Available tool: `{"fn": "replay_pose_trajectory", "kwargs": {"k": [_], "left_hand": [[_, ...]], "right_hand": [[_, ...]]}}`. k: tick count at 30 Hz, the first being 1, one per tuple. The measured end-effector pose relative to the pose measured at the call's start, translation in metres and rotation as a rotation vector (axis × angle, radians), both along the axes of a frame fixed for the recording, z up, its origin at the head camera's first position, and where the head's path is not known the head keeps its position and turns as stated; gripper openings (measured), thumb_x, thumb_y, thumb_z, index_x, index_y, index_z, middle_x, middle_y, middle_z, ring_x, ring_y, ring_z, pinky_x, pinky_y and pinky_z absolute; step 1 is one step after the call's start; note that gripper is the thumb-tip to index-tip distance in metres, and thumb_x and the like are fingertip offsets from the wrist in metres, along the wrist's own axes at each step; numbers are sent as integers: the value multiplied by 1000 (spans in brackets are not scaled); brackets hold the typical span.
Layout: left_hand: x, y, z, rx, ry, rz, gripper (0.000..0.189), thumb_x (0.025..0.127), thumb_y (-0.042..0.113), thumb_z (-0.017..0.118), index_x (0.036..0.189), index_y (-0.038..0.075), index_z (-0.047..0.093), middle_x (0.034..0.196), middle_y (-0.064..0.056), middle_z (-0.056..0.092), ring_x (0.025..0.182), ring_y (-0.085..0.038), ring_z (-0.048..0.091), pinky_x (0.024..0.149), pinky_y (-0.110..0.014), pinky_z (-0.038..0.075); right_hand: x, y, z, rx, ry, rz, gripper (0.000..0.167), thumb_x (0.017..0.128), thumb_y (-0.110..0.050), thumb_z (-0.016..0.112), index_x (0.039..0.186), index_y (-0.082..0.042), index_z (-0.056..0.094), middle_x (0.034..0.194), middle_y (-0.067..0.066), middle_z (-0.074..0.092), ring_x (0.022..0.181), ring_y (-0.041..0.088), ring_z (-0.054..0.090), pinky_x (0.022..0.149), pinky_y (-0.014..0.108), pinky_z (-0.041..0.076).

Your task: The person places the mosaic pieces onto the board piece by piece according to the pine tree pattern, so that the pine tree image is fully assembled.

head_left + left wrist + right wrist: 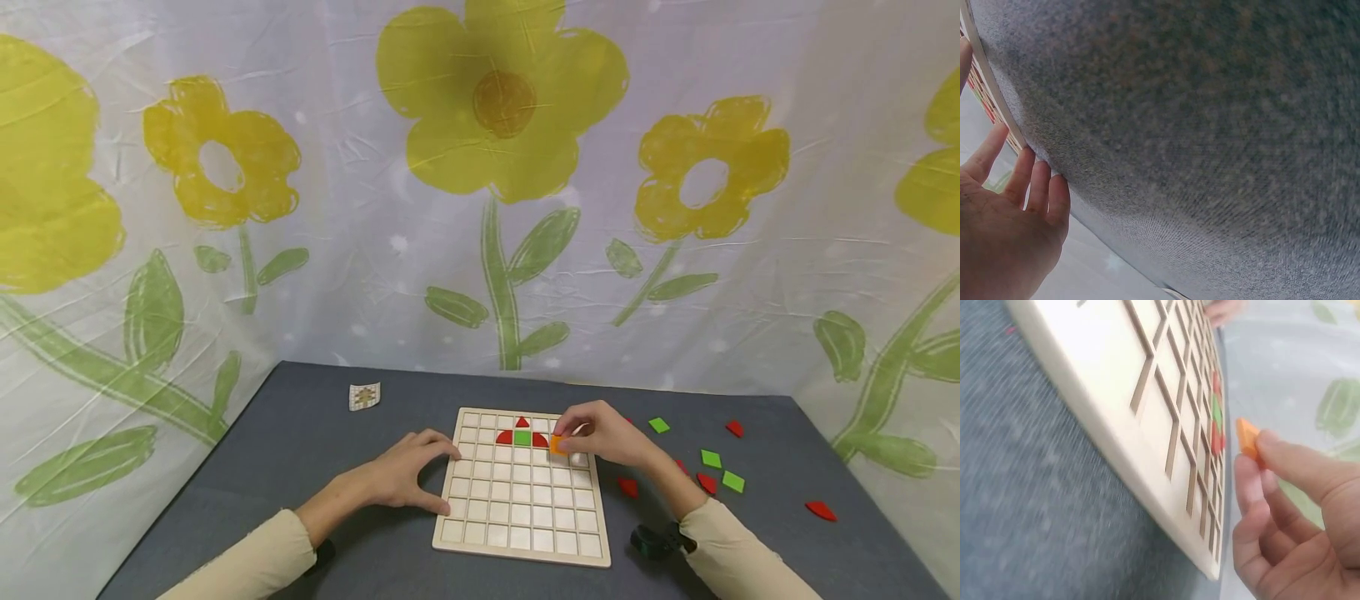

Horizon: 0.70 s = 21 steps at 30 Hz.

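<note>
At the pale wooden grid board (521, 553), left grip (408, 472) spread, my right grip (604, 432) pinches a flat orange tile (1247, 435), likely light; hold edges.

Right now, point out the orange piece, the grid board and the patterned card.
Orange piece (1247, 438): right wrist view, its uncovered face.
Grid board (521, 554): head view, near rim.
Patterned card (364, 397): head view, centre.
</note>
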State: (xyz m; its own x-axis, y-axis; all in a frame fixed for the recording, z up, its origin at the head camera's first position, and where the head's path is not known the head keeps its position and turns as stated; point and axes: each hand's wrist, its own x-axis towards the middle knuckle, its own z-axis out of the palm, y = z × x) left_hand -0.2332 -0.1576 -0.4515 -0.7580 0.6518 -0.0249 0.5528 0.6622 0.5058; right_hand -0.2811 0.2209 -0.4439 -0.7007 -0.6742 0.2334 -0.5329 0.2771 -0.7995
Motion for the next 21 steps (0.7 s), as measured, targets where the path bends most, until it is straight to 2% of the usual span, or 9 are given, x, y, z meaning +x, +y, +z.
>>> {"fn": "replay_pose_trajectory", "kwargs": {"k": [4, 10, 17, 21], "left_hand": [[0, 0, 0, 0, 2, -1, 71, 79, 51, 86, 134, 16, 59, 140, -8, 47, 126, -34, 44, 101, -57, 39], [-1, 0, -1, -2, 4, 0, 71, 79, 52, 86, 135, 17, 59, 140, -7, 47, 126, -33, 44, 102, -56, 38], [-1, 0, 0, -4, -2, 0, 71, 79, 52, 86, 135, 17, 59, 141, -8, 46, 127, -34, 44, 102, -57, 38], [-1, 0, 0, -3, -2, -3, 71, 79, 52, 86, 135, 16, 59, 141, -8, 46, 127, -34, 44, 102, -57, 38]], "right_hand": [[-3, -11, 0, 11, -14, 4, 14, 90, -1, 77, 102, 2, 72, 96, 15, 70, 87, 31, 66, 79, 41, 56], [-7, -26, -2, 27, -26, 37, 12, 91, 0, 76, 102, 3, 72, 95, 18, 70, 87, 31, 66, 80, 40, 56], [-7, -43, -3, 63, -31, 41, 10, 90, 1, 75, 100, 2, 73, 89, 8, 69, 83, 27, 65, 78, 38, 56], [-6, -50, -4, 77, -11, 36, 9, 90, 3, 76, 98, 3, 72, 88, 8, 68, 82, 26, 64, 77, 35, 56]]}}
